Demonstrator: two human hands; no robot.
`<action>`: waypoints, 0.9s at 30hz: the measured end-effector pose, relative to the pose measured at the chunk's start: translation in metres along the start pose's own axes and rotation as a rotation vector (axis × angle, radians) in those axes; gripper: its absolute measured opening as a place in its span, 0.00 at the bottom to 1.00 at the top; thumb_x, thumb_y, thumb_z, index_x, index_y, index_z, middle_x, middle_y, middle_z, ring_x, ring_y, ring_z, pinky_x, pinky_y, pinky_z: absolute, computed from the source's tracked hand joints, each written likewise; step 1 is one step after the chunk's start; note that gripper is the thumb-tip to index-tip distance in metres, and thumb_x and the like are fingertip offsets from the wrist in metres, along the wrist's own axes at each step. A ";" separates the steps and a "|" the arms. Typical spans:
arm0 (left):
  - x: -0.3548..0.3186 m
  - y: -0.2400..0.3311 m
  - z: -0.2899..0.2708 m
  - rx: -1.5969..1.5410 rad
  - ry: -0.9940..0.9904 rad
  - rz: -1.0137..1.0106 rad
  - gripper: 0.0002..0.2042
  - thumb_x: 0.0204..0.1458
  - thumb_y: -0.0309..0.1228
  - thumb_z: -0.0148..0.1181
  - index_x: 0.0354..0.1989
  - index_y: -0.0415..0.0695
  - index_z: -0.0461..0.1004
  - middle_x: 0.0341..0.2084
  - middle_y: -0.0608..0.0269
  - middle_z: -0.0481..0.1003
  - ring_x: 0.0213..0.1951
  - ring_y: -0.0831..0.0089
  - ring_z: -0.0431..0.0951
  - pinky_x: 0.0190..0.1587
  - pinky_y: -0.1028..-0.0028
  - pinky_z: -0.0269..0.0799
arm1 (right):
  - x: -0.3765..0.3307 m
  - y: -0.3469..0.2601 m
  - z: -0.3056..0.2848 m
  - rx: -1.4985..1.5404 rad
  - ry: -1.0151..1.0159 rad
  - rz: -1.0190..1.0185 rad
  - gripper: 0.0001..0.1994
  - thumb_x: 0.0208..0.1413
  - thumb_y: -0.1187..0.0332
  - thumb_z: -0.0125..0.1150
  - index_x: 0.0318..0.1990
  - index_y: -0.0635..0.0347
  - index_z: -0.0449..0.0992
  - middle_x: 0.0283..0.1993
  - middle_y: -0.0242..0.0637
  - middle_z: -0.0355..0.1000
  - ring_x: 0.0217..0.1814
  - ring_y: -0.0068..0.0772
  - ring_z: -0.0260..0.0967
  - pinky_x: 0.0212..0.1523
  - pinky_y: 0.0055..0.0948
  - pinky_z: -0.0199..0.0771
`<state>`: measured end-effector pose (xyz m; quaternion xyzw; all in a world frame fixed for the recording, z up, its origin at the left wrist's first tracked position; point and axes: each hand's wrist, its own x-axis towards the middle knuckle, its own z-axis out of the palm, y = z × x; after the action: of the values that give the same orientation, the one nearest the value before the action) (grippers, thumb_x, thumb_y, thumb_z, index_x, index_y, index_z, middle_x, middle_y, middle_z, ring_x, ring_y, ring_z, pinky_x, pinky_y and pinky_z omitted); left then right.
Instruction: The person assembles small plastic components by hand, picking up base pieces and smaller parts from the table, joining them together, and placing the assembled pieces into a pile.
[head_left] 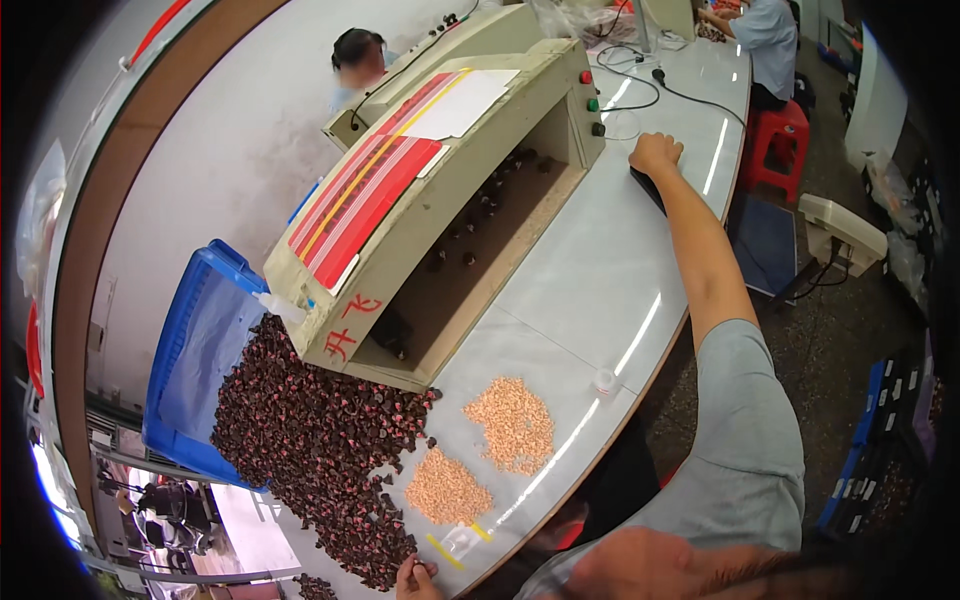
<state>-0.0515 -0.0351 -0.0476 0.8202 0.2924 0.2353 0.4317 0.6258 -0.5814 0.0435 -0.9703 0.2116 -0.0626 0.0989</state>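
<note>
My right arm stretches forward over the grey-white table, and my right hand (657,152) is closed in a fist beyond the beige machine. A flat dark thing (648,190) lies under its wrist; what the fingers hold is hidden. At the lower edge, my left hand (415,580) has its fingers curled together beside a large heap of small dark pieces with pink-red spots (320,430). Whether it grips a piece cannot be made out. Two piles of small peach-coloured pieces, a nearer one (447,487) and a farther one (515,425), lie right of the heap.
The beige box machine (420,215) has an open slot with scattered dark pieces. A blue crate (195,350) adjoins the heap. A small clear cap (603,380) sits near the table edge. Cables (690,92) cross the far end. One co-worker (765,45) sits by a red stool (780,150).
</note>
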 end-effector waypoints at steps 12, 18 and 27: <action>0.006 0.017 0.005 0.139 0.056 -0.005 0.16 0.59 0.35 0.60 0.47 0.34 0.76 0.35 0.60 0.78 0.37 0.72 0.75 0.43 0.72 0.73 | 0.002 -0.018 0.025 0.157 0.013 0.136 0.17 0.50 0.65 0.59 0.48 0.55 0.78 0.54 0.39 0.73 0.61 0.44 0.66 0.57 0.48 0.66; 0.004 0.008 0.006 0.104 0.051 0.029 0.16 0.59 0.35 0.61 0.47 0.34 0.77 0.36 0.59 0.78 0.37 0.72 0.75 0.43 0.72 0.73 | -0.001 -0.015 0.026 0.187 0.080 0.124 0.14 0.50 0.66 0.60 0.45 0.57 0.79 0.52 0.39 0.75 0.58 0.44 0.68 0.54 0.44 0.68; -0.003 0.006 -0.003 0.062 0.068 0.088 0.17 0.59 0.37 0.61 0.47 0.34 0.77 0.36 0.59 0.78 0.37 0.72 0.76 0.43 0.72 0.72 | -0.004 -0.025 0.024 0.242 0.113 0.093 0.17 0.52 0.59 0.60 0.46 0.59 0.79 0.50 0.40 0.76 0.57 0.44 0.69 0.54 0.49 0.67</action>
<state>-0.0535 -0.0379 -0.0412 0.8368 0.2777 0.2725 0.3852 0.6361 -0.5540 0.0255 -0.9354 0.2525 -0.1377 0.2056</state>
